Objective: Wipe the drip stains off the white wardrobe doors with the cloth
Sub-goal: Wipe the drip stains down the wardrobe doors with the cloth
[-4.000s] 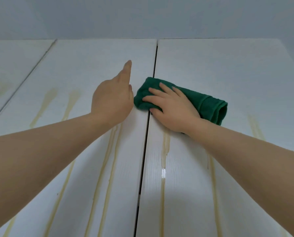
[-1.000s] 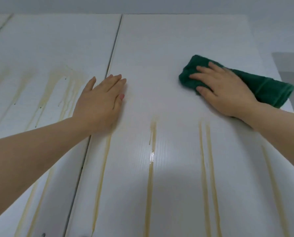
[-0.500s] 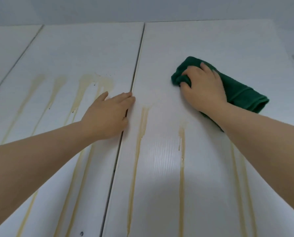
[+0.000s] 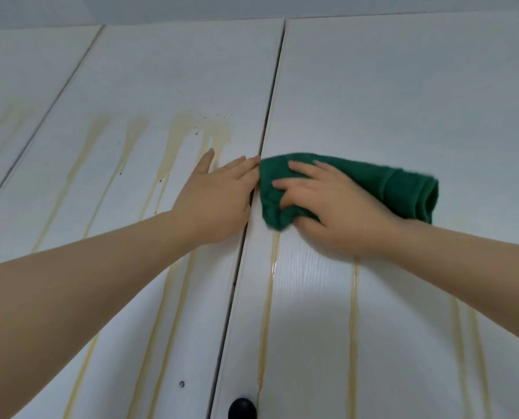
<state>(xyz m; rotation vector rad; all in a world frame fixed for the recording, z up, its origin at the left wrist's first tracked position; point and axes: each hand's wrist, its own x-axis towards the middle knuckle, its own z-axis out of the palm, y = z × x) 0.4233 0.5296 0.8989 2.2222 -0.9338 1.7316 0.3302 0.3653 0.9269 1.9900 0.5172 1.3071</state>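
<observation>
A folded dark green cloth (image 4: 385,184) lies flat against the right white wardrobe door (image 4: 403,95), its left end at the gap between the doors. My right hand (image 4: 334,207) presses on the cloth with spread fingers gripping its left end. Flat on the left door (image 4: 167,80) rests my left hand (image 4: 219,198), fingertips touching the gap beside the cloth. Yellowish drip stains (image 4: 191,131) fan out on the left door above my left hand. Thin drip streaks (image 4: 353,313) run down the right door below the cloth.
A black round knob (image 4: 242,408) sits at the bottom edge on the right door near the gap. A small dark hole (image 4: 181,384) marks the left door. A third door panel (image 4: 19,86) with faint stains lies at far left. The grey ceiling (image 4: 252,7) is above.
My right hand has slid the cloth left and down to the gap between the doors. My left hand stays flat by the gap. The view has shifted so the knob shows.
</observation>
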